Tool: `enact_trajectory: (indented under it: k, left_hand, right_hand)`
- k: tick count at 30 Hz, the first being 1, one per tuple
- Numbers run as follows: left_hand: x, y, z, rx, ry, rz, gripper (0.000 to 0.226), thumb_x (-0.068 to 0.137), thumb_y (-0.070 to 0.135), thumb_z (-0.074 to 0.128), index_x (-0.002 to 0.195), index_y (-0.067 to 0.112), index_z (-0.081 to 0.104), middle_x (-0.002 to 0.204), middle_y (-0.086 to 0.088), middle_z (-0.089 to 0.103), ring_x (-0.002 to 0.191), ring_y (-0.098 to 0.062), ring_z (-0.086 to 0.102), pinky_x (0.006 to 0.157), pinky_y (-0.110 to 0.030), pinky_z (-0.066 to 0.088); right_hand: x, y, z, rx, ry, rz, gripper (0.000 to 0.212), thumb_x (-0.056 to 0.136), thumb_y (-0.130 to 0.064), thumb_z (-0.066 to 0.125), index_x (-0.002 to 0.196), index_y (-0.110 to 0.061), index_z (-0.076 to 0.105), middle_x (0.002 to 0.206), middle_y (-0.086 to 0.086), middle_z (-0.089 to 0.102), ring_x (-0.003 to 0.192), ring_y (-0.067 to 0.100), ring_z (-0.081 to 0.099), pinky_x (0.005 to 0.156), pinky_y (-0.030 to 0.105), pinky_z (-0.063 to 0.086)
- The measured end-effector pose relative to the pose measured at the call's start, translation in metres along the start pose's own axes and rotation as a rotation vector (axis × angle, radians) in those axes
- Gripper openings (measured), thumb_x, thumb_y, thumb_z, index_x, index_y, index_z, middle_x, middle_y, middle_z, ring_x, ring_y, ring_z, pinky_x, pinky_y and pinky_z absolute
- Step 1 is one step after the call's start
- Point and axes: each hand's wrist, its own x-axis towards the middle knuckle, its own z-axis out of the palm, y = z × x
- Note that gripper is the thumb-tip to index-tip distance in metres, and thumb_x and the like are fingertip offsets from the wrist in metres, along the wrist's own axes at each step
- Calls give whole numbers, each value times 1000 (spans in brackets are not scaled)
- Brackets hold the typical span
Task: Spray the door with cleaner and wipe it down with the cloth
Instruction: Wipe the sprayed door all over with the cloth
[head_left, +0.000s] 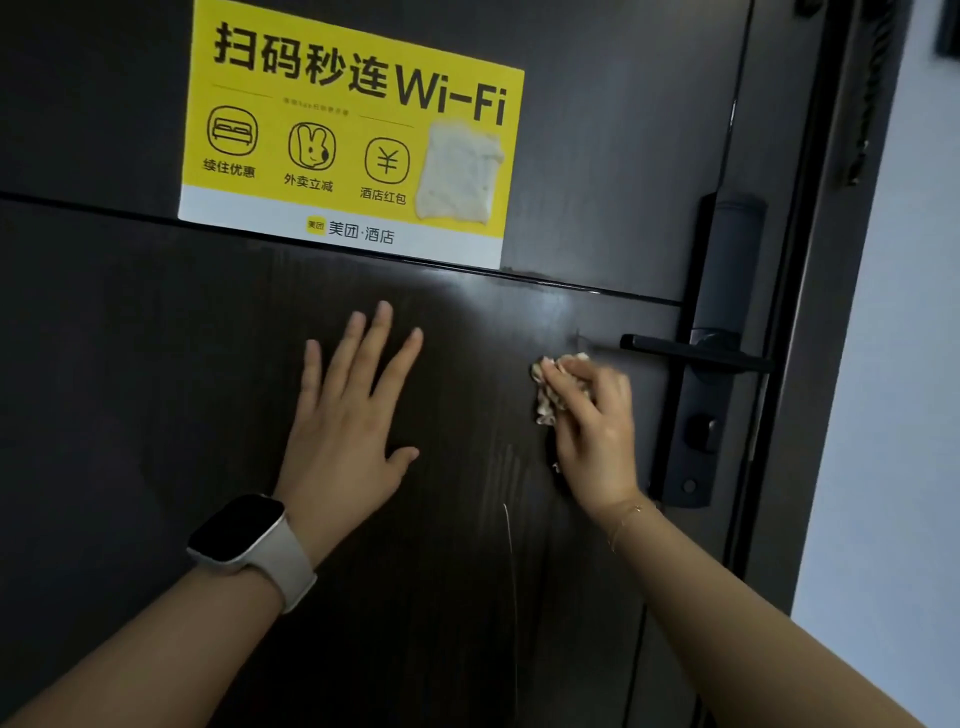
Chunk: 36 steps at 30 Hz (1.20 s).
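A dark brown door (130, 364) fills the view. My right hand (592, 431) presses a crumpled pale cloth (550, 389) against the door, just left of the black lever handle (691, 351). My left hand (348, 415) lies flat on the door with its fingers spread and holds nothing; a pale watch sits on that wrist. Wet streaks run down the door below the cloth. No spray bottle is in view.
A yellow Wi-Fi sticker (353, 130) covers the door's upper part, with a blurred patch on its right side. A black lock plate (711, 364) stands at the door's right edge, then the dark frame (831, 260) and a pale wall (904, 364).
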Motion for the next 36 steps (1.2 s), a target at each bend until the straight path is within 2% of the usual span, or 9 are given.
enact_trajectory:
  k: [4,9,12,14,17,21,26,29,36]
  left_hand:
    - [16,28,4,-99,-68,104,112,75,47,76,156,27,1,161,3,-23,148,-16,-21,119,-48,-11]
    - [22,35,27,-67,-151,88,121,72,66,68,151,32,-17,154,5,-38,142,-16,-35,112,-48,-23]
    - [22,31,31,-40,-144,92,123,69,71,66,152,32,-16,155,4,-36,143,-17,-33,113,-49,-22]
    - [23,31,32,-31,-132,97,122,68,72,64,153,31,-14,156,4,-34,143,-18,-33,114,-51,-21]
    - [23,31,33,-29,-124,100,122,68,72,65,154,30,-12,157,3,-32,144,-19,-31,114,-51,-20]
    - [23,31,34,-29,-125,102,123,68,72,64,153,30,-15,156,3,-34,143,-18,-32,113,-50,-21]
    - [23,31,34,-21,-123,98,126,68,70,68,152,31,-15,156,3,-36,144,-19,-32,114,-53,-18]
    - [23,31,35,-21,-122,96,126,67,70,69,152,31,-16,156,3,-35,144,-19,-32,115,-54,-18]
    - [23,32,34,-25,-119,102,126,67,68,70,152,31,-16,156,2,-35,144,-20,-32,114,-52,-19]
  right_hand:
    - [-16,17,-11,-37,68,111,59,75,21,59,127,-7,65,116,10,54,107,21,44,102,11,28]
    - [-46,19,-14,13,193,254,49,82,15,66,125,-9,66,107,1,56,102,9,40,97,11,32]
    - [-68,18,-19,43,151,251,47,81,15,67,123,-7,65,111,2,61,104,13,48,98,13,35]
    - [-86,18,-21,71,86,230,50,80,18,64,124,-4,63,124,6,61,117,21,52,107,23,36]
    - [-114,7,-14,48,-55,204,54,91,2,51,144,-5,44,155,5,35,144,25,33,120,38,25]
    - [-120,-3,-7,-74,-191,176,62,100,-24,39,155,-11,13,166,4,-3,152,27,7,124,33,3]
    - [-34,3,-7,-61,-214,80,66,97,1,45,156,-8,17,165,11,3,153,26,0,124,32,0]
    - [3,2,-2,-58,-199,61,74,90,12,47,156,-9,21,164,11,7,152,24,1,121,23,-5]
    - [-43,8,-11,-61,-185,138,69,93,8,44,156,-7,19,164,14,8,152,26,5,121,51,20]
